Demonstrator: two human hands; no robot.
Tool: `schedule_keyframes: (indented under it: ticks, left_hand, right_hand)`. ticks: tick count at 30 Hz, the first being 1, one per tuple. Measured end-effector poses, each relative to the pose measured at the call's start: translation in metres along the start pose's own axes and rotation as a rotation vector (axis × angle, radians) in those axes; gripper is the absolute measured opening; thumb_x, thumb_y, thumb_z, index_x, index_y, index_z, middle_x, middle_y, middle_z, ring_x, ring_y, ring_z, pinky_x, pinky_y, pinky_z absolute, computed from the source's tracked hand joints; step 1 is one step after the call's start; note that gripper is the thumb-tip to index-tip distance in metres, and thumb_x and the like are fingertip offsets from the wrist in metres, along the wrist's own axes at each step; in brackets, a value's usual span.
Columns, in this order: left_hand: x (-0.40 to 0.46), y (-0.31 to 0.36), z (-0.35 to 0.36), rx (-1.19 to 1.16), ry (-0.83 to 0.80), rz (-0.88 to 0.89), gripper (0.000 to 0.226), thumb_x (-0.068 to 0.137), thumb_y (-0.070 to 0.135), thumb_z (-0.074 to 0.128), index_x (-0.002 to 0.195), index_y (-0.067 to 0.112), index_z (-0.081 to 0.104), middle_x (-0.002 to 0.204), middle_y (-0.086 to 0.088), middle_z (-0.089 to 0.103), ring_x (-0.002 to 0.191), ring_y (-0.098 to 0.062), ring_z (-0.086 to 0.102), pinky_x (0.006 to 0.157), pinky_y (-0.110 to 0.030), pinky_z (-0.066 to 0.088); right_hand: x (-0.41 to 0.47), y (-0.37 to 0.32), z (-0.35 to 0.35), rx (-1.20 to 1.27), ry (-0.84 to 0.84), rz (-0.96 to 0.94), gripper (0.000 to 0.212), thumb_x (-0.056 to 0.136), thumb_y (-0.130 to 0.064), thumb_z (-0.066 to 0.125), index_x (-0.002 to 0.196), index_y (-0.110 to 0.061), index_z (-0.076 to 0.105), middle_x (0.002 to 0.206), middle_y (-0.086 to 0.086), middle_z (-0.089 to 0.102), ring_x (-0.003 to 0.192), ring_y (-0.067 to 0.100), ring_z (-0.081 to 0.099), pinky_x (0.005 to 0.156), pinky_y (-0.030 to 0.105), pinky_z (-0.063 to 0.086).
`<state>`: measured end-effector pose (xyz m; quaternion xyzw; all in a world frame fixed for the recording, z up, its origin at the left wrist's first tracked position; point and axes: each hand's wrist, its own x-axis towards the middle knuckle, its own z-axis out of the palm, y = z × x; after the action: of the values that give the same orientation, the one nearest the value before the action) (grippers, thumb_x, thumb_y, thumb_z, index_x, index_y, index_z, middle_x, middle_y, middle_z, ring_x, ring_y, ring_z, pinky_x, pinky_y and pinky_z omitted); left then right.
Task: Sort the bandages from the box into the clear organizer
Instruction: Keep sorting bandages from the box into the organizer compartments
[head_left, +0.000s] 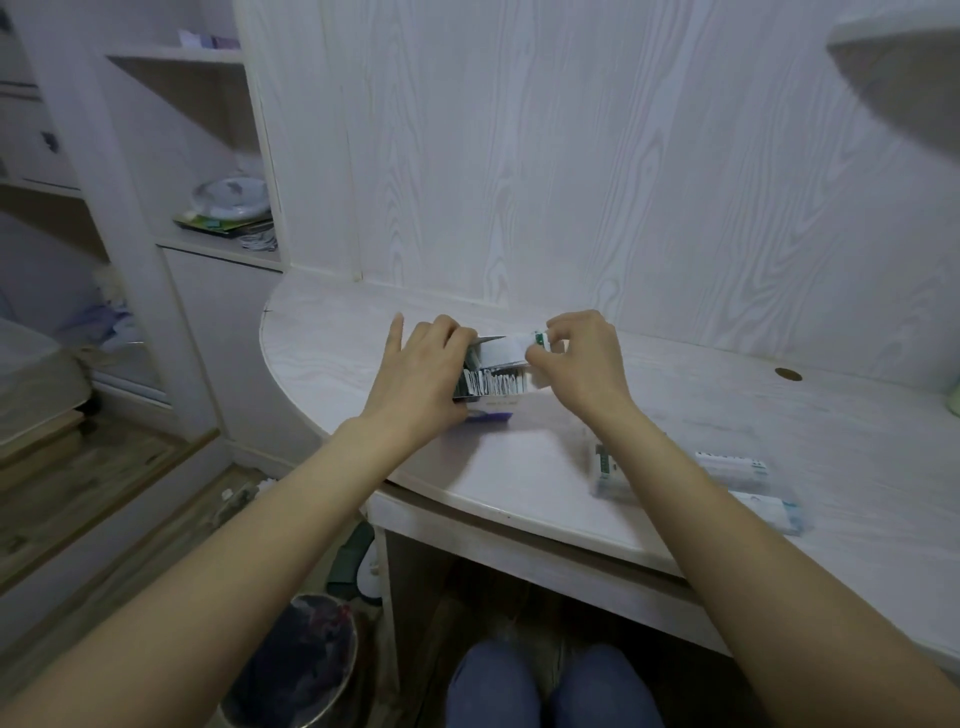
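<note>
Organizer, clear and blurry, sits on the desk near the front edge, under the right forearm, bandages inside. Farther back, left hand grips the open box. Right hand pinches what looks like a bandage strip just above the box.

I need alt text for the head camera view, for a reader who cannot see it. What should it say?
A person seated at a white wood-grain desk holds an open cardboard bandage box with the left hand, while the right hand pinches a white-and-green wrapped bandage just above it. A clear plastic organizer holding more bandages lies to the right, partly behind the right forearm.
</note>
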<state>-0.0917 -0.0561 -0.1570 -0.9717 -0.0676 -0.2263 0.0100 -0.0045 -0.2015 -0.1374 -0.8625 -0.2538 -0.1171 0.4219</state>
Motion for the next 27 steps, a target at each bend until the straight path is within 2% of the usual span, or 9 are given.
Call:
schedule_keyframes:
  ticks: [3,7,12,14,16,18,22,24,27]
  left_hand:
    - [0.014,-0.003,-0.004,0.015,-0.075,-0.026,0.063,0.077,0.036,0.071,0.13,0.019,0.042,0.128,-0.001,0.042,0.125,-0.023,0.036,0.115,-0.052,-0.001]
    - [0.037,-0.006,-0.009,-0.084,-0.23,-0.088,0.059,0.08,0.026,0.066,0.133,0.015,0.041,0.134,-0.004,0.042,0.129,-0.025,0.035,0.115,-0.05,0.003]
    - [0.058,-0.013,-0.01,-0.257,-0.396,-0.216,0.068,0.084,0.014,0.057,0.144,0.014,0.027,0.141,-0.006,0.045,0.131,-0.027,0.039,0.115,-0.053,0.004]
    - [0.058,-0.01,-0.014,-0.539,-0.223,-0.313,0.064,0.083,0.007,0.055,0.142,0.018,0.033,0.137,-0.005,0.051,0.126,-0.025,0.045,0.114,-0.049,0.019]
    - [0.049,0.001,-0.024,-0.848,0.075,-0.346,0.053,0.084,-0.002,0.046,0.133,0.017,0.045,0.128,-0.001,0.057,0.116,-0.015,0.051,0.095,-0.024,0.038]
    - [0.039,0.018,-0.038,-0.946,0.185,-0.252,0.042,0.091,0.002,0.04,0.129,0.017,0.05,0.123,0.006,0.058,0.111,-0.005,0.049,0.082,-0.008,0.036]
    - [0.03,0.047,-0.046,-0.863,-0.073,-0.108,0.029,0.1,0.037,0.036,0.112,0.022,0.059,0.105,0.007,0.062,0.095,-0.007,0.054,0.078,-0.023,0.039]
    - [0.026,0.054,-0.044,-0.781,-0.189,-0.056,0.035,0.101,0.038,0.035,0.081,0.022,0.058,0.078,0.009,0.061,0.07,-0.004,0.056,0.066,-0.024,0.039]
    - [0.02,0.066,-0.037,-1.056,-0.372,-0.063,0.034,0.102,0.027,0.038,0.082,0.015,0.061,0.075,0.002,0.067,0.065,-0.008,0.066,0.067,-0.021,0.054]
  right_hand:
    - [0.002,-0.004,-0.012,0.102,0.044,0.059,0.023,0.074,-0.011,0.061,0.058,0.005,0.057,0.073,0.02,0.061,0.078,0.032,0.056,0.068,0.04,0.048]
    - [0.008,-0.007,-0.023,0.303,0.016,0.172,0.018,0.079,-0.008,0.06,0.063,-0.005,0.052,0.061,0.007,0.035,0.061,0.018,0.031,0.057,0.029,0.025]
    - [0.013,-0.002,-0.032,0.446,-0.042,0.239,0.016,0.084,-0.004,0.06,0.067,-0.003,0.061,0.068,0.005,0.06,0.069,0.017,0.059,0.066,0.028,0.047]
    - [0.012,0.002,-0.035,0.505,-0.091,0.231,0.014,0.086,-0.001,0.06,0.075,0.006,0.063,0.071,0.007,0.062,0.072,0.018,0.065,0.074,0.026,0.054]
    - [0.006,0.006,-0.041,0.538,-0.149,0.21,0.016,0.086,0.001,0.061,0.081,0.015,0.063,0.074,0.011,0.058,0.068,0.014,0.066,0.079,0.023,0.056]
    - [-0.001,0.01,-0.047,0.544,-0.199,0.17,0.021,0.087,0.0,0.062,0.08,0.02,0.06,0.072,0.012,0.054,0.063,0.008,0.064,0.079,0.021,0.057]
    - [-0.016,0.013,-0.061,0.557,-0.239,0.138,0.013,0.088,-0.004,0.063,0.081,0.007,0.064,0.069,0.007,0.059,0.067,0.011,0.066,0.076,0.024,0.056]
    - [-0.023,0.017,-0.067,0.56,-0.234,0.138,0.011,0.088,-0.004,0.062,0.079,0.003,0.064,0.069,0.005,0.06,0.067,0.01,0.067,0.072,0.022,0.055]
    - [-0.032,0.028,-0.074,0.569,-0.192,0.167,0.01,0.089,-0.004,0.061,0.084,0.003,0.066,0.072,0.007,0.063,0.066,0.007,0.066,0.07,0.017,0.054]
